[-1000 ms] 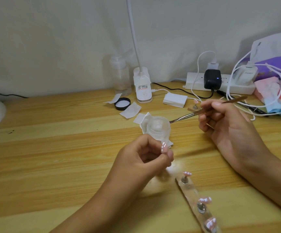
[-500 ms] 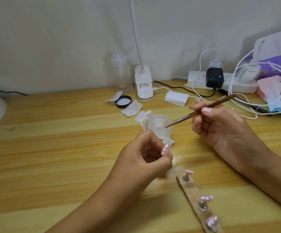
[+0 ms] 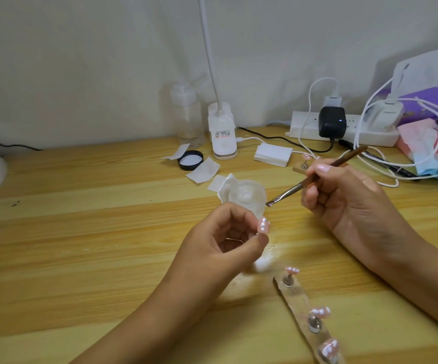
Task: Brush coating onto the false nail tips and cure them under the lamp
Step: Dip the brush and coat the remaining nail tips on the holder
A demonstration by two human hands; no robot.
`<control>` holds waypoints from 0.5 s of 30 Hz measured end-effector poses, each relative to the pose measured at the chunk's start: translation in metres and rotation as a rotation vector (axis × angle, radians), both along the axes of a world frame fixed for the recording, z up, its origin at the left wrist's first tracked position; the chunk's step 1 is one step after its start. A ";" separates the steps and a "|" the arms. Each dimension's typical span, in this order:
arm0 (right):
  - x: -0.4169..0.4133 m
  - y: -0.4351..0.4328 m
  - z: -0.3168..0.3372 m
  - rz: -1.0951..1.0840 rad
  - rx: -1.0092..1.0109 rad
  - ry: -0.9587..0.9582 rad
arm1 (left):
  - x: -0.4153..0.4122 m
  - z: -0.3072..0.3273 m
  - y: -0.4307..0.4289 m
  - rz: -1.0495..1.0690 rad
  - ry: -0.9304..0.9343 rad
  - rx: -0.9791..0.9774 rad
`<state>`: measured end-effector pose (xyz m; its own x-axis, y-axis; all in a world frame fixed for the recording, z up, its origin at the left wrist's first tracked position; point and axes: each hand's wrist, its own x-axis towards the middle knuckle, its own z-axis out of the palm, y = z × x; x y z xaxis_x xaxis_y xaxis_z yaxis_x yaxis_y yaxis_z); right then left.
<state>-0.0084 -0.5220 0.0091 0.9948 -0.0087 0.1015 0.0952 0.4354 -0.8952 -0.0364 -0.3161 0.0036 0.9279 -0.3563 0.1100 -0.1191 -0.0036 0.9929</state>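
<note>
A single false nail tip [image 3: 342,225] is pinched between the thumb and forefinger of the left hand [image 3: 220,243] and held up above the counter [image 3: 81,232], its decorated face turned upward. The brush [image 3: 317,176] is gripped pen-fashion by the curled fingers [image 3: 317,169] of the right hand [image 3: 349,203]. Its bristle end is poised just beside the rim of the small clear jar [image 3: 246,197] and a little above the held tip, touching neither.

The step in hand is judged to be the carrying of a loaded brush to the tip. For a good coat, the tip is best steadied with the left wrist braced on the counter. The bristles should be laid nearly flat and drawn in light strokes from base to free edge. A thin layer is wanted, so that the raised white dots are covered but not flooded, and the pinching thumb should be held clear of the wet face.

Three more tips are mounted on a strip [image 3: 298,303] near the right forearm (a careless wrist could knock them). A white gooseneck lamp [image 3: 222,137] stands at the back of the counter. Whether it is the curing lamp cannot be told.
</note>
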 end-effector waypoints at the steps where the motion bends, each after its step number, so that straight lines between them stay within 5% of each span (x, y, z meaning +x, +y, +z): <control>1: 0.000 0.000 0.000 0.001 -0.001 -0.001 | 0.000 -0.001 0.000 0.002 0.001 0.005; 15: -0.003 0.002 0.000 0.000 -0.153 -0.040 | 0.001 -0.003 0.000 0.012 0.005 0.026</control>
<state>-0.0116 -0.5198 0.0092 0.9899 0.0100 0.1413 0.1321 0.2942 -0.9466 -0.0350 -0.3161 0.0005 0.9327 -0.3475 0.0963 -0.1139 -0.0307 0.9930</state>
